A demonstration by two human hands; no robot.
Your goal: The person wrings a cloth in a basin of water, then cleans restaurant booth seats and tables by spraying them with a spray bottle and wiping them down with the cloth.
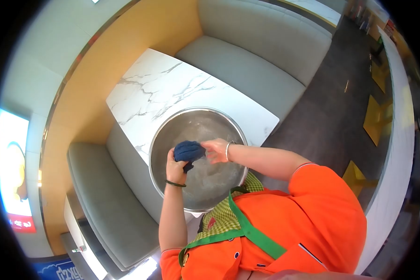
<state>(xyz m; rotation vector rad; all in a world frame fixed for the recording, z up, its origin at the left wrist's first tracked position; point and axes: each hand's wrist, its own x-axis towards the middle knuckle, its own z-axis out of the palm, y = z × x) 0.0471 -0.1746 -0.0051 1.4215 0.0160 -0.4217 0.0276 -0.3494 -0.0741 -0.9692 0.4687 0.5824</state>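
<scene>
A worker in a bright orange short-sleeved shirt (pixel 312 219) and a green-trimmed checked apron (pixel 219 224) held a crumpled dark-blue cloth (pixel 189 150) inside a wide round steel basin (pixel 200 122), where pale, cloudy patches showed. The left hand (pixel 176 167), below a dark bracelet (pixel 176 184), had its fingers wrapped around the cloth's left side, hiding part of it. The right hand (pixel 215 150), with a pale bangle (pixel 227 151) at the wrist, had bent fingers at the opposite end; whether they gripped it could not be told. The basin hid the near end of a white rectangular counter with grey marble veining (pixel 172 84), and the apron overlapped its lower right rim. A long grey upholstered bench (pixel 247 70) flanked the counter's far side; a grey padded booth seat (pixel 112 205) stood to the left, by a curved tan wall panel (pixel 140 28). Angular yellow chairs (pixel 373 120) lined a white ledge (pixel 396 126) at right, across a dark grey floor (pixel 312 107). A bright lit screen (pixel 11 158) carried white characters on a red strip (pixel 22 223), and a blue sign (pixel 58 270) bore white lettering; neither could be read. A red emblem (pixel 211 223) marked the apron, its detail too small to make out.
</scene>
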